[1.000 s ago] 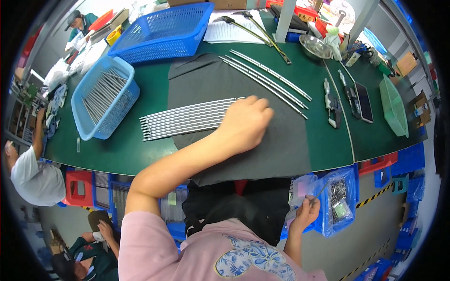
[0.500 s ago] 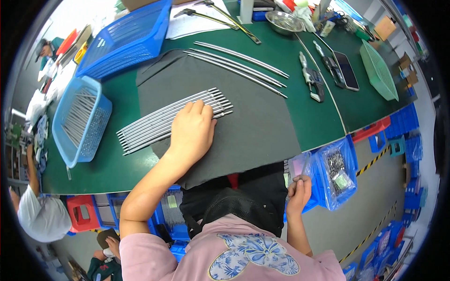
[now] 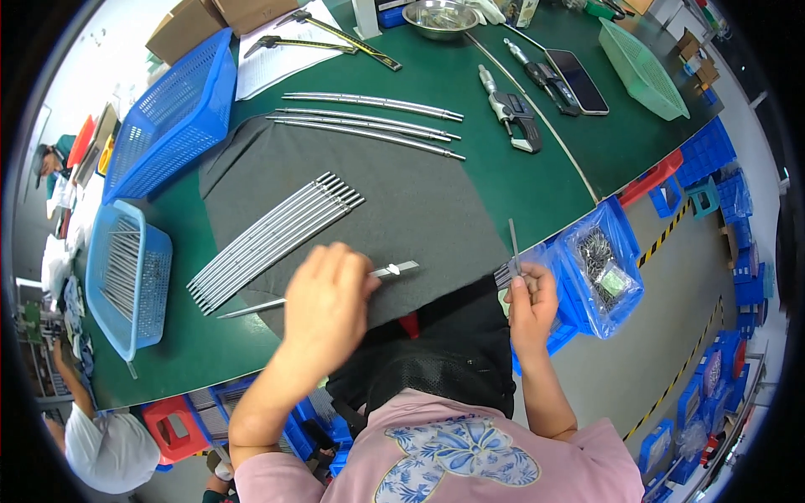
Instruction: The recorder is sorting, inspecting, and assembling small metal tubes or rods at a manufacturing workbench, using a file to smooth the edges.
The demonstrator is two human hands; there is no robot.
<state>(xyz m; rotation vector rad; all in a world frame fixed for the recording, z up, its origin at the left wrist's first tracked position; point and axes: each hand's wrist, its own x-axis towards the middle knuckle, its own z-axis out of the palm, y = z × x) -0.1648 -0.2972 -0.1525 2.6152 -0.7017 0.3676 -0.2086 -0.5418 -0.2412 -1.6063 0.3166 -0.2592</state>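
Note:
My left hand [image 3: 327,306] is closed around a slim steel rod [image 3: 254,308], which slants low over the near part of a dark grey cloth [image 3: 411,214]. The rod's bright right end shows past my fingers. Just beyond lies a slanted row of several steel rods [image 3: 277,241], side by side, partly on the cloth and partly on the green table. My right hand [image 3: 533,303], off the table's front edge, pinches a thin grey strip [image 3: 514,239] that points upward; its exact kind cannot be made out. Three more steel rods [image 3: 369,132] lie apart at the cloth's far edge.
At left stand a light blue basket of rods [image 3: 166,293] and a larger blue basket [image 3: 220,105]. Calipers [image 3: 327,38], micrometers [image 3: 511,113], a phone [image 3: 579,80], a metal bowl [image 3: 440,32] and a green basket [image 3: 641,71] occupy the far side. Bagged parts [image 3: 599,268] sit right, below table height.
My left hand has come off the row toward me, now with one rod in it. My right hand has risen, the grey strip upright in it. The whole view has shifted.

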